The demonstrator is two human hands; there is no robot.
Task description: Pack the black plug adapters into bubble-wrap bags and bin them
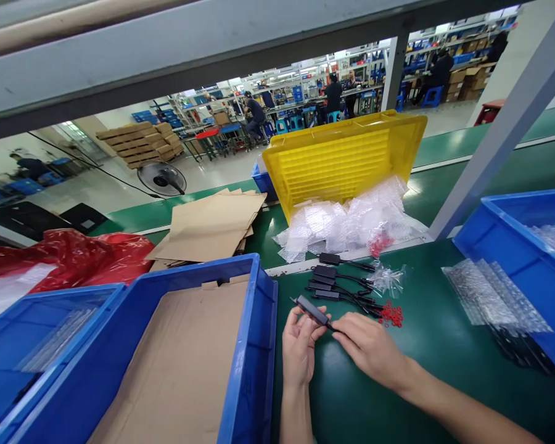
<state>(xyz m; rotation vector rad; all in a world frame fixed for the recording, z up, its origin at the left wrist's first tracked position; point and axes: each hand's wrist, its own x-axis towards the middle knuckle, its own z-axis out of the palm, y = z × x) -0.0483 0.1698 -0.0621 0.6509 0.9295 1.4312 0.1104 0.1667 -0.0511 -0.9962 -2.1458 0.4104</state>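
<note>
A small black rectangular device with a short cable (312, 309) is held above the green bench. My left hand (300, 345) is closed around its body from below. My right hand (372, 346) pinches the cable where it leaves the near end; the rest of that cable is hidden by the fingers. Just beyond my hands lies a row of several similar black devices (326, 272), their cables pointing right. Small red rings (391, 314) are heaped by the cable ends, and a pile of clear plastic pieces (388, 279) sits behind them.
Left stands a blue bin (268, 345) lined with cardboard. Flat cardboard sheets (213, 225) lie behind it. A tilted yellow crate (346, 160) backs a heap of bubble bags (337, 222). At right, bubble-wrapped packs (494, 296) rest against another blue bin (513, 228). A slanted post (494, 123) rises nearby.
</note>
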